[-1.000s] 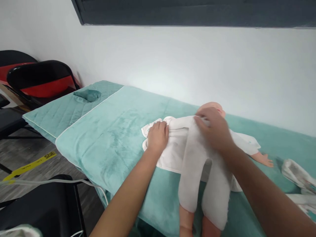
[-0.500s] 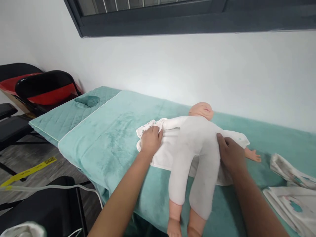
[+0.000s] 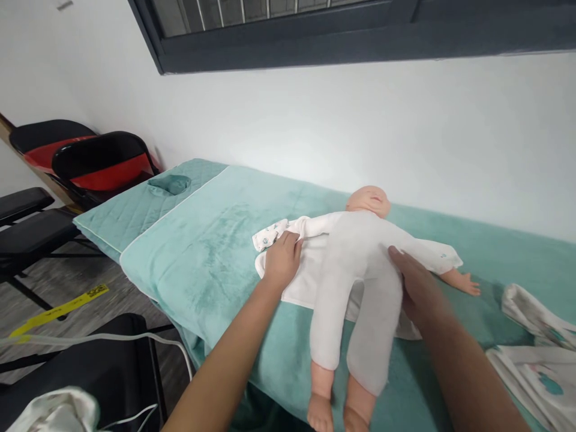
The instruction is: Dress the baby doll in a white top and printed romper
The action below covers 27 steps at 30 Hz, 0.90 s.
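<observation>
A baby doll [image 3: 357,258] with a white cloth body lies on its back, head toward the wall and bare feet toward me. A white baby shirt [image 3: 310,276] with a small print is spread beneath it; a sleeve covers the arm on the right, leaving that small hand out. On the left, the doll's other hand is not visible. My left hand [image 3: 284,258] has its fingers curled on the shirt near the left sleeve. At the doll's right side, my right hand [image 3: 418,285] touches the body with its fingers extended, slightly blurred.
The doll lies on a green-covered massage bed [image 3: 202,258] against a white wall. Folded white printed clothes [image 3: 535,372] lie at the right. Black chairs [image 3: 108,162] stand at the left, with a pale cable [image 3: 103,337] crossing in front. White cloth [image 3: 56,411] sits on the near chair.
My right hand has shifted slightly left and extended its fingers against the doll's side. My left hand stays at the shirt. The view has turned slightly left.
</observation>
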Motion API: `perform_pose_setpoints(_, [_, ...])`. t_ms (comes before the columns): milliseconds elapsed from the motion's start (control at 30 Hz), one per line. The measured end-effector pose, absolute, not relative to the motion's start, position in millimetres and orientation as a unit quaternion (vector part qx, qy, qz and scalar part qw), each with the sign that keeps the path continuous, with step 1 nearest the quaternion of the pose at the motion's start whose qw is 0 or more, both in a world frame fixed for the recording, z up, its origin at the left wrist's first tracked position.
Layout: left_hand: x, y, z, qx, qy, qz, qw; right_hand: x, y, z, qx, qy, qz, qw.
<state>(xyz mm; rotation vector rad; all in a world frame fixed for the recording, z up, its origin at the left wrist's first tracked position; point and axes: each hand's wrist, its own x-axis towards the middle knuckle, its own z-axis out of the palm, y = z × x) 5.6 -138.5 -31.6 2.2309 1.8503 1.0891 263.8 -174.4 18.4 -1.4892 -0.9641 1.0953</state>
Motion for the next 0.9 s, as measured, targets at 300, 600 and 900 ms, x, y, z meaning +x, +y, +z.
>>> perform_pose_setpoints(300, [20.5, -129.2, -19.5, 0.703, 0.570, 0.416, 0.083, 244.5, -177.9, 22.5, -0.578, -0.363, 0.512, 0.521])
perform_pose_setpoints(600, [44.5, -111.4, 10.8, 0.629, 0.621, 0.447, 0.138, 240.5, -179.4, 2.6, -0.532, -0.406, 0.547, 0.502])
perform_pose_setpoints(900, [52.5, -147.3, 66.5, 0.658, 0.569, 0.404, 0.283, 239.4, -179.7, 4.6, -0.530, -0.427, 0.541, 0.494])
